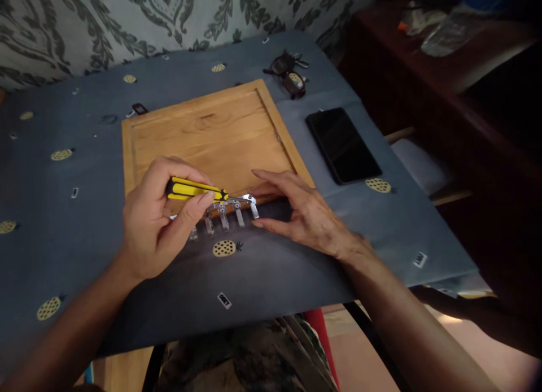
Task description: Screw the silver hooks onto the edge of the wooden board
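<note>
My left hand point(157, 217) is closed around a yellow-and-black screwdriver point(192, 190). The screwdriver's shaft points right, its tip at a small shiny metal bracket point(253, 205) by the near edge of a wooden board point(203, 135). My right hand point(311, 214) lies on the other side of that bracket, thumb and fingers apart. Its thumb tip is beside the bracket's lower end; whether it touches cannot be made out. Several similar metal brackets point(223, 218) sit in a row along the board's near edge, sticking out toward me, some partly behind my left hand.
A black phone point(342, 145) lies right of the board. Behind it are dark folded sunglasses point(290, 75) and, at the board's far left corner, a small dark object point(139, 108). A blue pineapple-print cloth point(84, 205) covers the table. A dark red surface point(393, 47) holds a clear plastic item.
</note>
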Demonstrator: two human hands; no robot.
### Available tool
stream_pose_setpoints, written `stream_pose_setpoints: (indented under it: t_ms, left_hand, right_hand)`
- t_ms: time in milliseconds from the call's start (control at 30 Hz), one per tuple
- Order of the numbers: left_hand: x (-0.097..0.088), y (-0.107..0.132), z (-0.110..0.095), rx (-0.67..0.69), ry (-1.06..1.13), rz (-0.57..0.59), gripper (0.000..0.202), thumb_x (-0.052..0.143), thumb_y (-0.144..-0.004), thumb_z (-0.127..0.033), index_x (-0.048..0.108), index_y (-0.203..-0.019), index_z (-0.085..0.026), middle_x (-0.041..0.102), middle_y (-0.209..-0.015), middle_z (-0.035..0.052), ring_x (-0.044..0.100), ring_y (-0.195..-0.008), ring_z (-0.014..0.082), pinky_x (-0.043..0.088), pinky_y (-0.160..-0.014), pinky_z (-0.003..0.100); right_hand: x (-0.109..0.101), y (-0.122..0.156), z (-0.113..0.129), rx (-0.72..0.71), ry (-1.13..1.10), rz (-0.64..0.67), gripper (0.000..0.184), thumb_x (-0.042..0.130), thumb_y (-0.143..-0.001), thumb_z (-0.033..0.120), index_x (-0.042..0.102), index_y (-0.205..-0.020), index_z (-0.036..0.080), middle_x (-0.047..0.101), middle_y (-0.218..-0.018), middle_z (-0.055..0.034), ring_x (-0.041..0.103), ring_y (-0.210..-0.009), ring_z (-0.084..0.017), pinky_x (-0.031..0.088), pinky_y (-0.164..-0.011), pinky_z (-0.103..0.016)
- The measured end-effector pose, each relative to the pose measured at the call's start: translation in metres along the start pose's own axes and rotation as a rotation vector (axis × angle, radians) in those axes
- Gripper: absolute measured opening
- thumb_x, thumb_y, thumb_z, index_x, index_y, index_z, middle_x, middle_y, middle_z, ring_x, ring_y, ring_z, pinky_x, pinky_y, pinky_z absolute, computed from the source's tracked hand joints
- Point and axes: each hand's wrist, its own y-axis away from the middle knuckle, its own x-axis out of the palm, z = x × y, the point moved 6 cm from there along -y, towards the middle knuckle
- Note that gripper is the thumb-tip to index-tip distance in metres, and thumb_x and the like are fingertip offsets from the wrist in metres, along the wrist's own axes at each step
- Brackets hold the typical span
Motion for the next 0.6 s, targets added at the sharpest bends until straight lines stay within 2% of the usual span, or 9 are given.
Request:
stream_pose_setpoints:
  t_ms: [100, 300, 467, 600]
  left_hand:
    - [0.002, -0.009, -0.006, 0.020, -0.037, 0.001, 0.022, 0.071, -0.087, -0.022, 0.063, -0.106, -0.024, 0.069, -0.094, -0.0004, 0.068, -0.082, 0.0139, 0.055, -0.070, 0.029]
    - [0.014, -0.026, -0.018, -0.006, 0.058, 0.001, 0.030, 0.073, -0.085, -0.018, 0.059, -0.110, -0.025, 0.066, -0.095, 0.0002, 0.070, -0.086, 0.0146, 0.058, -0.072, 0.030]
    - [0.026, -0.032, -0.024, 0.020, 0.068, 0.064, 0.024, 0.063, -0.093, -0.023, 0.057, -0.116, -0.025, 0.066, -0.098, 0.0016, 0.068, -0.091, 0.0159, 0.060, -0.080, 0.033]
    - [0.034, -0.035, -0.027, 0.033, 0.021, 0.077, 0.023, 0.057, -0.097, -0.028, 0.053, -0.119, -0.026, 0.066, -0.099, 0.0014, 0.068, -0.088, 0.0145, 0.060, -0.079, 0.032]
  right_hand:
    - [0.000, -0.001, 0.000, -0.015, -0.009, -0.002, 0.075, 0.077, -0.085, 0.035, 0.041, -0.150, 0.027, 0.070, -0.120, -0.0081, 0.065, -0.116, -0.028, 0.051, -0.102, -0.050]
    - [-0.002, -0.003, 0.001, -0.026, 0.060, -0.011, 0.074, 0.077, -0.084, 0.030, 0.044, -0.149, 0.020, 0.068, -0.122, -0.0115, 0.061, -0.117, -0.029, 0.050, -0.100, -0.049]
    - [-0.001, -0.004, 0.002, -0.043, 0.088, -0.012, 0.075, 0.079, -0.082, 0.030, 0.045, -0.148, 0.018, 0.069, -0.118, -0.0116, 0.059, -0.116, -0.030, 0.049, -0.100, -0.049]
    - [-0.001, -0.004, 0.002, -0.034, 0.067, -0.003, 0.072, 0.077, -0.084, 0.028, 0.045, -0.147, 0.016, 0.069, -0.117, -0.0121, 0.058, -0.117, -0.028, 0.049, -0.099, -0.045]
